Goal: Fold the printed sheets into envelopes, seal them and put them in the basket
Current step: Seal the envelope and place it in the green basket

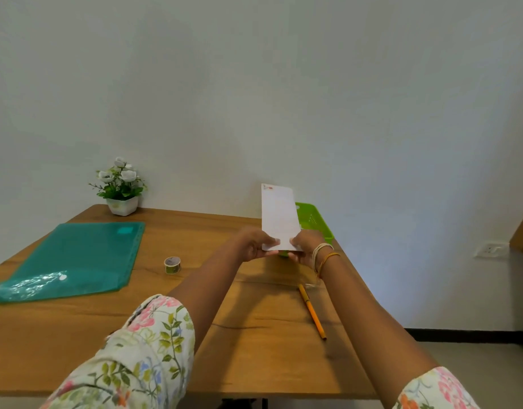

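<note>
Folded sheet (279, 216) upright above the bench (254, 349), in front of the green basket (313, 219); my left hand (254, 246) and right hand (306, 246) each pinch a bottom corner, fingers closed on paper. Light, thin, likely floppy and easily creased. Best held at edges near the fold, I judge.

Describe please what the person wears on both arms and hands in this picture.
Both arms have short loose sleeves of cream fabric printed with pink flowers and green leaves; the left sleeve shows more than the right sleeve. On the right wrist sit thin bangles, some pale and one orange. Both forearms are bare, and no rings are visible.
</note>
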Demonstrator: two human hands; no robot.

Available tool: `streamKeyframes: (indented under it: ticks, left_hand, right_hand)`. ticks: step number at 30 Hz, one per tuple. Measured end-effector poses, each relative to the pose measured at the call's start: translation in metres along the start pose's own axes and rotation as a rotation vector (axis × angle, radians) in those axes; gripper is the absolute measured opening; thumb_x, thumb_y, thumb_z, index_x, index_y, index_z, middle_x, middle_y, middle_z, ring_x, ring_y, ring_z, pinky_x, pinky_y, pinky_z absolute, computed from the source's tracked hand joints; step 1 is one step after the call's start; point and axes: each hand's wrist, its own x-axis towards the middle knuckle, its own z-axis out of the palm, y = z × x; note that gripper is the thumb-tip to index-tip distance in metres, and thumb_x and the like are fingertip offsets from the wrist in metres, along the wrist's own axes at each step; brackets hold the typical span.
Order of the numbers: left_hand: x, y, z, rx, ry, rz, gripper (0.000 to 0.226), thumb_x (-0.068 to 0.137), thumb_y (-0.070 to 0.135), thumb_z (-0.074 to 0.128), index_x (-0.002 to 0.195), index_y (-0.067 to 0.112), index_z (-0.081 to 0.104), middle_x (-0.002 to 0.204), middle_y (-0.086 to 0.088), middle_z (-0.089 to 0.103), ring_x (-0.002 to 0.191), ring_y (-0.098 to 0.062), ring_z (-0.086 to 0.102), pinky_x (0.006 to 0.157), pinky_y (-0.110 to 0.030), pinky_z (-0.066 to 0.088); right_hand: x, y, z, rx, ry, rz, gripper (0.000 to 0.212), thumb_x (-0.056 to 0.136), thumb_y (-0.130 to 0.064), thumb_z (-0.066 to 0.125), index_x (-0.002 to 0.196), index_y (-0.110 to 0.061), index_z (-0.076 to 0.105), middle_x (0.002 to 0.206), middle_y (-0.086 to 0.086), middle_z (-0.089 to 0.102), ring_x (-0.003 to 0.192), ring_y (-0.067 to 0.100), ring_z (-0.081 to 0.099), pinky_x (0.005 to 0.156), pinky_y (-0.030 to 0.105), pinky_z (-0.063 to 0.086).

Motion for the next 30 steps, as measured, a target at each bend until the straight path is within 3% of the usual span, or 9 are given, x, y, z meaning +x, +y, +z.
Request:
streamKeyframes:
  ticks: [4, 6, 9, 12, 16, 20, 25, 27, 30]
  left_hand:
    - [0.032, 0.017, 0.021, -0.132, -0.005, 0.038, 0.021, 0.088, -0.014, 0.057, 0.108, -0.011, 0.056, 0.125, -0.021, 0.057, 0.120, -0.033, 0.057, 0.086, -0.034, 0.053]
    - [0.047, 0.023, 0.026, -0.151, 0.049, 0.045, 0.011, 0.085, -0.018, 0.057, 0.087, -0.008, 0.054, 0.114, -0.022, 0.057, 0.116, -0.036, 0.058, 0.075, -0.029, 0.056]
    - [0.076, 0.026, 0.030, -0.133, 0.159, 0.085, 0.018, 0.080, -0.023, 0.060, 0.082, -0.007, 0.052, 0.103, -0.024, 0.057, 0.095, -0.037, 0.065, 0.046, -0.026, 0.056]
    - [0.092, 0.026, 0.033, -0.062, 0.133, 0.104, 0.019, 0.083, -0.019, 0.059, 0.082, -0.001, 0.054, 0.086, -0.013, 0.058, 0.067, -0.022, 0.060, 0.053, -0.026, 0.056]
    - [0.112, 0.013, 0.032, 0.079, 0.143, 0.161, 0.017, 0.084, -0.007, 0.066, 0.079, 0.008, 0.059, 0.082, -0.011, 0.059, 0.062, -0.018, 0.059, 0.053, -0.028, 0.056]
    - [0.125, 0.000, 0.030, 0.266, 0.178, 0.251, 0.007, 0.090, 0.016, 0.067, 0.096, 0.013, 0.067, 0.091, -0.007, 0.063, 0.077, -0.018, 0.059, 0.053, -0.027, 0.047]
    - [0.122, -0.008, 0.031, 0.374, 0.192, 0.353, 0.026, 0.094, 0.028, 0.060, 0.114, 0.013, 0.067, 0.107, -0.008, 0.066, 0.085, -0.023, 0.064, 0.055, -0.028, 0.050]
    - [0.119, -0.014, 0.030, 0.426, 0.236, 0.415, 0.030, 0.095, 0.029, 0.058, 0.119, 0.015, 0.065, 0.116, -0.008, 0.065, 0.098, -0.026, 0.065, 0.070, -0.034, 0.056]
    - [0.105, -0.028, 0.029, 0.542, 0.330, 0.535, 0.029, 0.094, 0.025, 0.059, 0.119, 0.014, 0.067, 0.127, -0.006, 0.063, 0.118, -0.023, 0.057, 0.096, -0.031, 0.045]
  right_hand:
    - [0.023, -0.017, -0.020, 0.076, 0.088, -0.060, 0.017, 0.091, 0.012, 0.047, 0.100, -0.001, 0.051, 0.079, 0.014, 0.056, 0.060, 0.023, 0.053, 0.031, 0.019, 0.044]
    - [0.038, -0.021, -0.026, 0.064, 0.107, -0.060, 0.017, 0.089, 0.013, 0.049, 0.100, 0.000, 0.050, 0.086, 0.017, 0.057, 0.060, 0.023, 0.053, 0.031, 0.020, 0.046]
    - [0.064, -0.024, -0.031, 0.010, 0.142, -0.052, 0.016, 0.086, 0.014, 0.055, 0.091, 0.000, 0.050, 0.083, 0.017, 0.055, 0.059, 0.023, 0.054, 0.031, 0.024, 0.048]
    - [0.089, -0.024, -0.032, -0.075, 0.211, -0.066, 0.017, 0.081, 0.013, 0.063, 0.085, 0.001, 0.052, 0.082, 0.018, 0.056, 0.054, 0.026, 0.056, 0.032, 0.028, 0.049]
    - [0.115, -0.016, -0.031, -0.421, 0.375, -0.164, 0.021, 0.073, -0.011, 0.070, 0.090, -0.002, 0.061, 0.101, 0.020, 0.068, 0.083, 0.037, 0.068, 0.071, 0.046, 0.059]
    - [0.110, -0.007, -0.031, -0.599, 0.404, -0.211, 0.032, 0.085, -0.027, 0.063, 0.107, -0.003, 0.063, 0.117, 0.020, 0.064, 0.108, 0.038, 0.060, 0.087, 0.038, 0.049]
    - [0.107, 0.010, -0.032, -0.610, 0.430, -0.263, 0.033, 0.091, -0.032, 0.050, 0.098, -0.007, 0.071, 0.111, 0.017, 0.067, 0.102, 0.037, 0.060, 0.084, 0.036, 0.049]
    - [0.098, 0.017, -0.030, -0.519, 0.513, -0.331, 0.030, 0.091, -0.028, 0.049, 0.106, -0.011, 0.069, 0.119, 0.013, 0.062, 0.106, 0.034, 0.058, 0.087, 0.036, 0.047]
    - [0.077, 0.032, -0.028, -0.330, 0.650, -0.396, 0.022, 0.089, -0.020, 0.051, 0.108, -0.015, 0.059, 0.122, 0.011, 0.054, 0.105, 0.034, 0.057, 0.084, 0.036, 0.044]
